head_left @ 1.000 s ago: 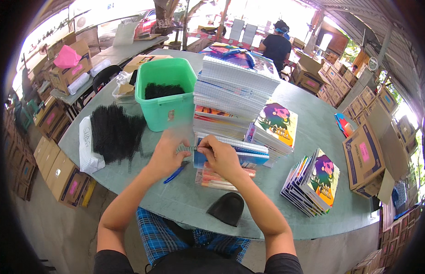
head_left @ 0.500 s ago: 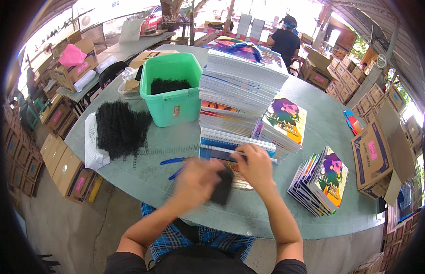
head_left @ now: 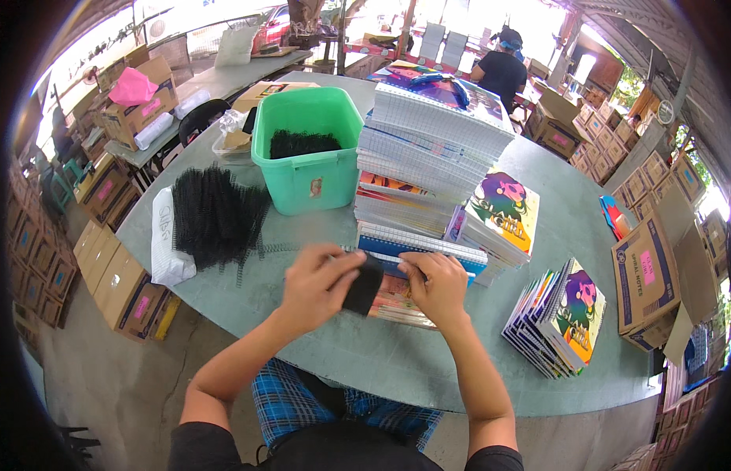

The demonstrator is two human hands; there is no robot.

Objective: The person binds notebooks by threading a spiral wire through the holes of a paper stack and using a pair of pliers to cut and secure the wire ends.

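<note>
A notebook with a row of punched holes and a blue cover (head_left: 385, 247) lies on the front stack, its edge facing me. My left hand (head_left: 322, 286) is closed at its left end, with a flat black piece (head_left: 364, 286) at its fingertips; whether that is cloth or rubber I cannot tell. A thin black spiral coil (head_left: 279, 248) stretches from the left toward the notebook and disappears behind this hand. My right hand (head_left: 436, 282) has its thumb and fingers pinched on the notebook's edge. Below both hands shows a stack of printed covers (head_left: 405, 308).
A heap of black coils (head_left: 216, 216) lies on a white bag (head_left: 168, 251), beside a green bin (head_left: 314, 184) holding more coils. Tall notebook stacks (head_left: 436, 141) rise behind my hands. Spiral notebooks (head_left: 558, 318) and an open carton (head_left: 646, 271) are at right. Another person (head_left: 500, 74) works far back.
My left hand has risen slightly and moved left, and the black piece has shifted up with it. My right hand keeps its grip on the notebook. The whole view has shifted a little.
</note>
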